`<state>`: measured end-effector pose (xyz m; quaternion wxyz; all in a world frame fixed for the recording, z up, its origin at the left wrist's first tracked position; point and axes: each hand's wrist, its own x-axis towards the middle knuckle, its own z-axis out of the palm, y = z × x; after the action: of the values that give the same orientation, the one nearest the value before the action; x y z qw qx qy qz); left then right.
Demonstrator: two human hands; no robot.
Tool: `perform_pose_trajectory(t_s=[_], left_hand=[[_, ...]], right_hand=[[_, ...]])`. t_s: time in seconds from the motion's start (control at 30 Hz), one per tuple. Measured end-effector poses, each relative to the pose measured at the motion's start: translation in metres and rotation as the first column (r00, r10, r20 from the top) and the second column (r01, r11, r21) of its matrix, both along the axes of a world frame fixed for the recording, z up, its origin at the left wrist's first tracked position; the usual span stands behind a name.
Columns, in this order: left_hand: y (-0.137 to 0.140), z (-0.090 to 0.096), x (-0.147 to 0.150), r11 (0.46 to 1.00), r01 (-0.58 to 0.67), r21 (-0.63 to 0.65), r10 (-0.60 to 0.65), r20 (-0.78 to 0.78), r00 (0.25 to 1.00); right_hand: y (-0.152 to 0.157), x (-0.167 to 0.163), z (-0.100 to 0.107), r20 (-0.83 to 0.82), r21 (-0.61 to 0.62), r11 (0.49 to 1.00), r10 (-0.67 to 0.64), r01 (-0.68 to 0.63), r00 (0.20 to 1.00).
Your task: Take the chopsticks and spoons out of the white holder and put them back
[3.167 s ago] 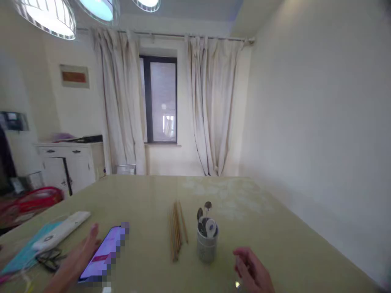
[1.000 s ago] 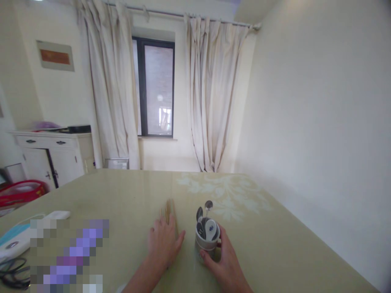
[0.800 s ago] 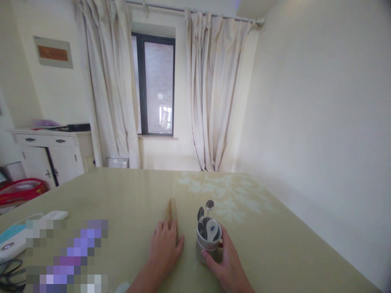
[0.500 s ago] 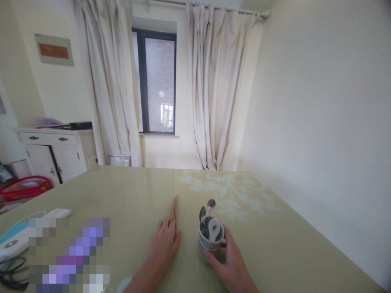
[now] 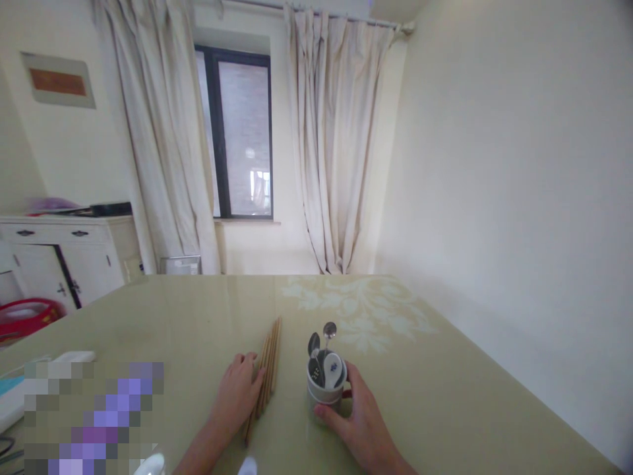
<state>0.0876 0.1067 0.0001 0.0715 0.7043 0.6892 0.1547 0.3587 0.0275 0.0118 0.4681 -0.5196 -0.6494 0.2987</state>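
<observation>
A bundle of several wooden chopsticks (image 5: 268,373) lies on the table, pointing away from me. My left hand (image 5: 240,386) rests at its left side, fingers loosely apart, the thumb against or just over the sticks. To their right stands a grey cup (image 5: 324,396), upright on the table, and my right hand (image 5: 359,412) is wrapped round its right side. Inside the cup are a white spoon with a blue mark (image 5: 333,369), a metal spoon (image 5: 330,330), a dark spoon (image 5: 314,343) and a dark slotted piece (image 5: 316,375).
White rounded pieces (image 5: 247,466) show at the table's near edge. At the left are a white device (image 5: 24,396) like a power strip, dark cables (image 5: 10,452) and a blurred-out patch (image 5: 93,419). Beyond the table (image 5: 445,409) stand a white cabinet (image 5: 93,247) and curtains.
My left hand has slid left off the chopsticks, so their full length shows. My right hand keeps hold of the cup. The whole view has shifted slightly, with everything appearing further left.
</observation>
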Motion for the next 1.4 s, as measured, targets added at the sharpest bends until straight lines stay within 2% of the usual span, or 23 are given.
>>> perform_pose_trajectory(t_s=[0.07, 0.13, 0.23, 0.3, 0.4, 0.5, 0.6, 0.7, 0.87, 1.03, 1.17, 1.27, 1.33, 1.4], left_hand=[[-0.002, 0.000, 0.003, 1.000, -0.003, 0.026, 0.003, 0.025, 1.000], [-0.006, 0.004, 0.009, 0.993, 0.004, 0.121, -0.011, 0.056, 0.998], [-0.014, 0.019, 0.027, 0.966, 0.083, 0.245, -0.145, 0.246, 0.958], [-0.017, 0.033, 0.041, 0.964, 0.160, 0.211, -0.244, 0.473, 0.846], [-0.018, 0.056, 0.063, 0.940, 0.329, 0.086, -0.281, 0.739, 0.612], [-0.015, 0.072, 0.077, 0.861, 0.509, -0.019, -0.246, 0.859, 0.448], [-0.012, 0.079, 0.084, 0.793, 0.606, -0.060, -0.195, 0.918, 0.346], [-0.009, 0.077, 0.088, 0.787, 0.611, -0.083, -0.170, 0.923, 0.344], [-0.005, 0.072, 0.093, 0.818, 0.569, -0.086, -0.148, 0.924, 0.353], [-0.003, 0.072, 0.092, 0.811, 0.583, -0.056, -0.202, 0.908, 0.368], [-0.003, 0.073, 0.095, 0.811, 0.585, -0.018, -0.249, 0.894, 0.372], [-0.005, 0.083, 0.095, 0.818, 0.574, 0.043, -0.298, 0.884, 0.359], [-0.008, 0.098, 0.091, 0.840, 0.526, 0.137, -0.366, 0.858, 0.361], [-0.010, 0.118, 0.080, 0.875, 0.434, 0.217, -0.382, 0.859, 0.342]], right_hand=[[-0.001, -0.003, 0.002, 0.011, 0.008, 1.000, -0.009, 0.009, 1.000], [-0.002, -0.007, 0.003, 0.025, 0.027, 1.000, -0.008, 0.008, 1.000], [-0.002, -0.011, 0.002, 0.032, 0.059, 0.998, -0.007, 0.005, 0.999], [-0.002, -0.012, 0.002, 0.024, 0.069, 0.998, -0.003, 0.001, 1.000], [-0.002, -0.014, 0.001, 0.005, 0.084, 0.995, 0.045, -0.045, 0.999], [-0.001, -0.015, 0.000, 0.004, 0.106, 0.988, 0.111, -0.111, 0.994], [0.000, -0.014, -0.004, 0.037, 0.115, 0.984, 0.130, -0.134, 0.991], [0.003, -0.013, -0.008, 0.054, 0.117, 0.983, 0.134, -0.140, 0.989], [0.006, -0.011, -0.011, 0.024, 0.143, 0.971, 0.188, -0.190, 0.982], [0.006, -0.010, -0.007, -0.007, 0.157, 0.964, 0.221, -0.217, 0.975], [0.004, -0.009, -0.005, 0.001, 0.110, 0.972, 0.207, -0.206, 0.978], [0.002, -0.008, -0.004, -0.009, 0.078, 0.978, 0.195, -0.193, 0.981], [0.001, -0.009, -0.002, -0.029, 0.071, 0.979, 0.195, -0.193, 0.980], [0.001, -0.009, -0.001, -0.039, 0.074, 0.977, 0.201, -0.198, 0.979]])
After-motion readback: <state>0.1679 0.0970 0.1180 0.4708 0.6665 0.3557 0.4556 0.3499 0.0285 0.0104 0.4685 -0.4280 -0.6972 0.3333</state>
